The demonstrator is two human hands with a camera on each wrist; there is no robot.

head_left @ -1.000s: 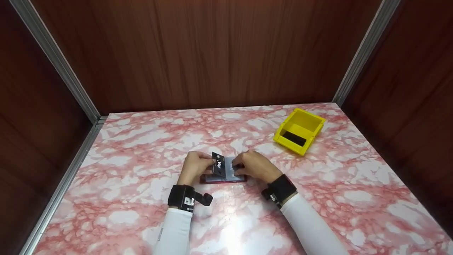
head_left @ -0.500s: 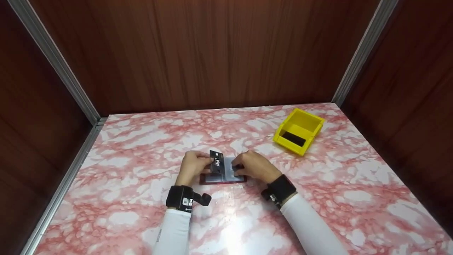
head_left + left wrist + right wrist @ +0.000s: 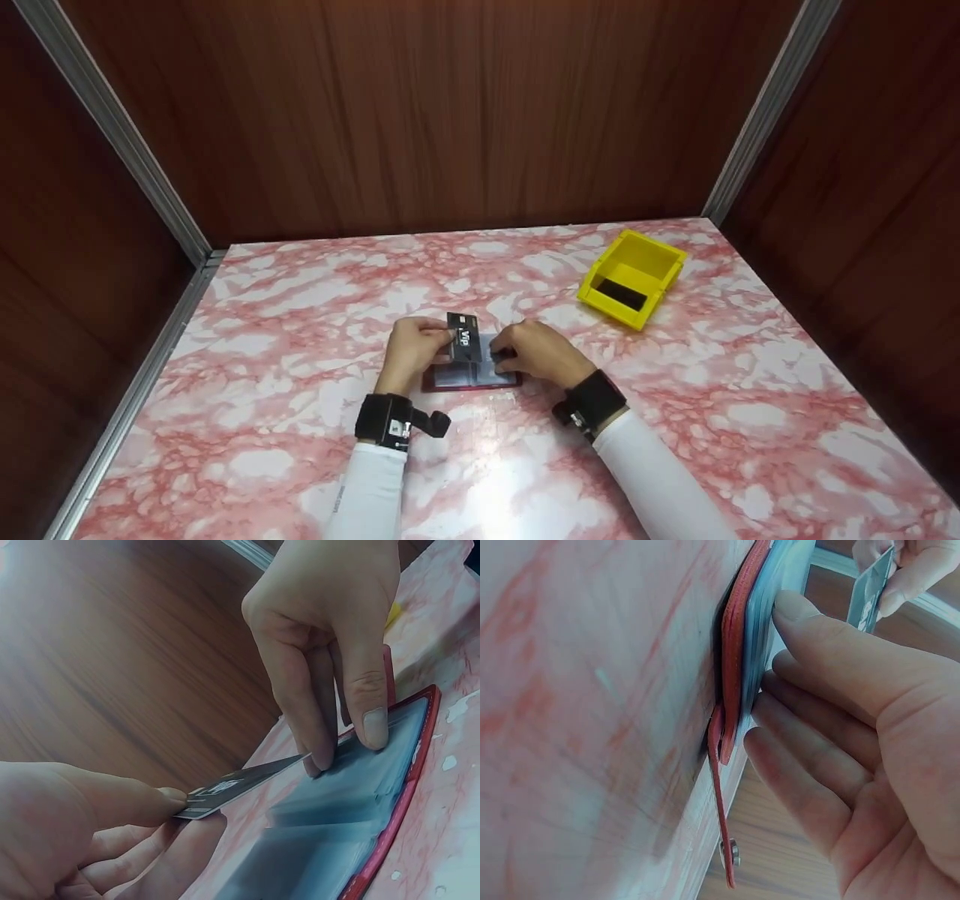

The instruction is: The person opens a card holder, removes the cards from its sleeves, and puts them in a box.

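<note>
My left hand pinches a black card marked "Vip" by its left edge, thumb on top and fingers below. The card is tilted, raised over an opened card holder with a red cover and clear plastic sleeves. My right hand is at the holder's right half. In the left wrist view its thumb and a fingertip touch the sleeve, set apart from each other. The right wrist view shows the other fingers loosely bent by the sleeves' edge. A red strap with a metal snap sticks out from the cover.
A yellow bin stands at the back right of the pink-and-white marbled table, with a dark block inside. Dark brown wood-grain panels enclose the back and both sides, with metal rails at the corners.
The card in my left hand has risen a little and moved away from me, turning more toward upright in the head view. My right hand has stayed in place on the holder.
</note>
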